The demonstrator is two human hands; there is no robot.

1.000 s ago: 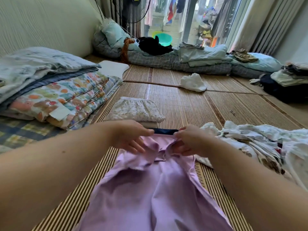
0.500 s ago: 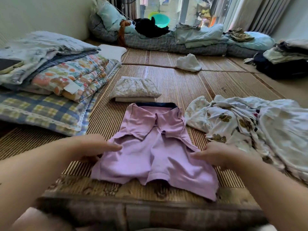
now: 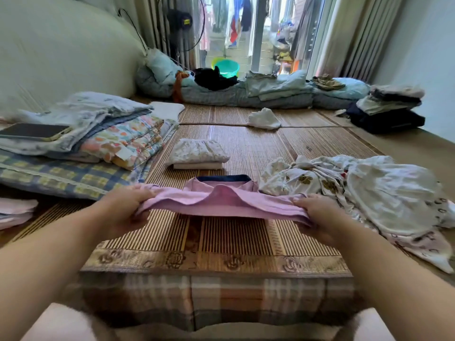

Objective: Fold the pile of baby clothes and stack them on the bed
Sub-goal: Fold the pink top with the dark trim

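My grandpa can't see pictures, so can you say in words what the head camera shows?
The left hand and right hand grip the near edge of a soft lilac baby garment, holding it up above a striped bamboo mat. Beyond it sits a small folded floral stack; a rumpled pile of white printed baby clothes lies at right.

Lilac cotton baby garment [image 3: 221, 200], navy neckband — hem raised, neck end flat; crumpled white printed pile [image 3: 357, 188] right, folded floral stack [image 3: 197, 152] beyond.

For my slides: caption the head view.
Left hand and right hand grip the near hem of the lilac garment above the woven mat, mid-fold.
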